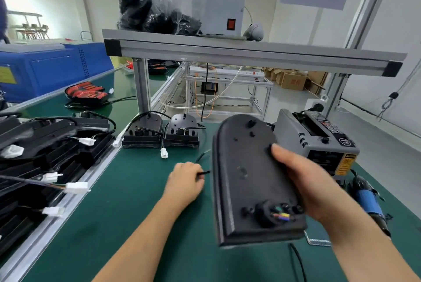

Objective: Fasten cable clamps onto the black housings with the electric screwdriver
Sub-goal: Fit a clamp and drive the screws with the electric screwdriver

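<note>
1. The right hand (pixel 303 181) grips a black housing (pixel 246 174) by its right edge. The thumb lies on the upper face and the fingers are curled beneath it.
2. The housing is held above the green counter (pixel 127 202), tilted, with its rounded end pointing away from the person. Near its close end, coloured wires (pixel 281 215) show in a round opening.
3. The left hand (pixel 184 181) rests on the counter just left of the housing. Its fingers are curled and pinch a thin black piece (pixel 204 172). The piece is too small and blurred to identify.
4. The electric screwdriver (pixel 368 204), which has a blue body, lies on the counter at the right, beyond the right wrist.
5. A grey machine (pixel 319 142) stands behind the right hand.
6. Two more housings (pixel 143 131) sit side by side at the back of the counter, with cables and a white connector (pixel 164 153) in front of them.
7. A pile of black housings (pixel 34 156) with white plugs lies at the left, across an aluminium rail.
8. On the shelf (pixel 227 54) above are a clear bag of black parts (pixel 155 8) and a grey box (pixel 218 13) with a red switch.
</note>
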